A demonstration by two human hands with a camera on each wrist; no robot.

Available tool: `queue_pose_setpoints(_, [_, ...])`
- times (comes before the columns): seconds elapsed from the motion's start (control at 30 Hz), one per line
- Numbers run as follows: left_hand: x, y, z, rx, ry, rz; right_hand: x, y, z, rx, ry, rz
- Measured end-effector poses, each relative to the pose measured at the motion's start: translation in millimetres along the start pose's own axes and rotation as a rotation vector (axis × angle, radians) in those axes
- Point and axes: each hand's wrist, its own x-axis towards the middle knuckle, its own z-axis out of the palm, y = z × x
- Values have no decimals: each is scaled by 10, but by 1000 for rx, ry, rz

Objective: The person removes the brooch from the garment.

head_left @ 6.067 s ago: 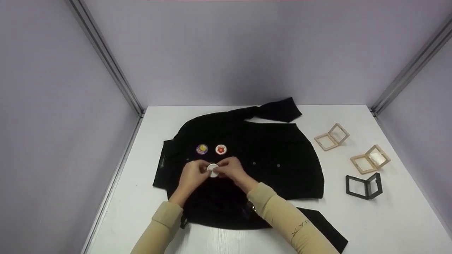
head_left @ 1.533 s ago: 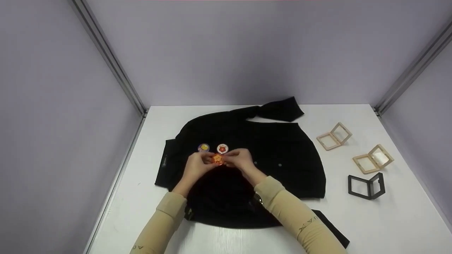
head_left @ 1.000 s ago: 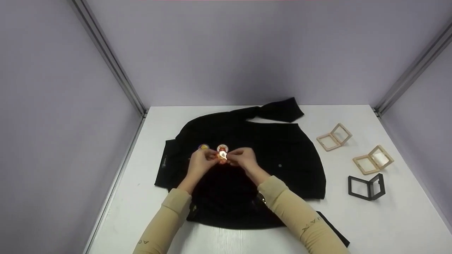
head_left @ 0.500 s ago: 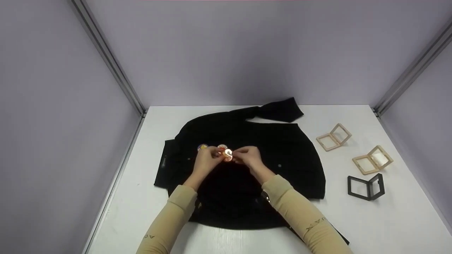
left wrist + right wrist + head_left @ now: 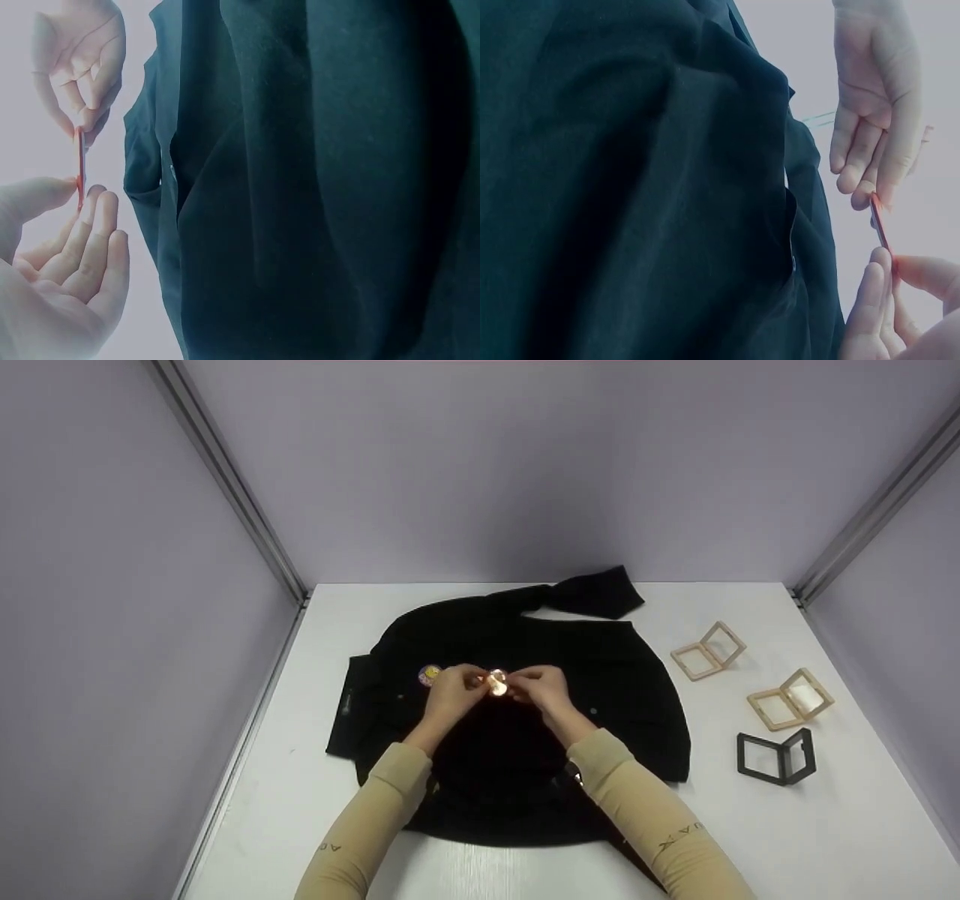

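In the head view a round pin badge (image 5: 497,682), bright with glare, is held over a black shirt (image 5: 600,660) spread on the table. My left hand (image 5: 450,694) pinches its left edge between thumb and fingers. The opposite edge is pinched by my right hand (image 5: 549,690). Both wrist views show the badge edge-on, as a thin reddish disc (image 5: 81,169) between the fingertips of the two hands. A purple and yellow badge (image 5: 429,675) lies on the shirt just left of my left hand. The white badge with a red flower is hidden behind the hands.
At the right of the white table (image 5: 862,825) stand two light wooden folding frames (image 5: 709,652), (image 5: 790,701) and a black one (image 5: 776,757), all half opened. Pale panels (image 5: 480,472) enclose the table at the back and sides.
The held badge first showed its white back, then was turned to its orange face. Since then both hands have carried it right and slightly away, covering the red-flower badge.
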Motion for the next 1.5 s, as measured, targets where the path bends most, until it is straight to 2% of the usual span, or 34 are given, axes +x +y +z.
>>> queue_pose_setpoints(0.37, [66,56,107,-3,-17,11,13,-8,-174,4,23,8])
queue_pose_setpoints(0.77, [124,155,184,25,-34,24,55,-38,-321,89,38,19])
queue_pose_setpoints(1.03, [167,212,257,46,-44,67,62,-42,-432,92,54,4])
queue_pose_setpoints(1.5, [222,333,398,49,-147,86,111,-29,-668,122,98,4])
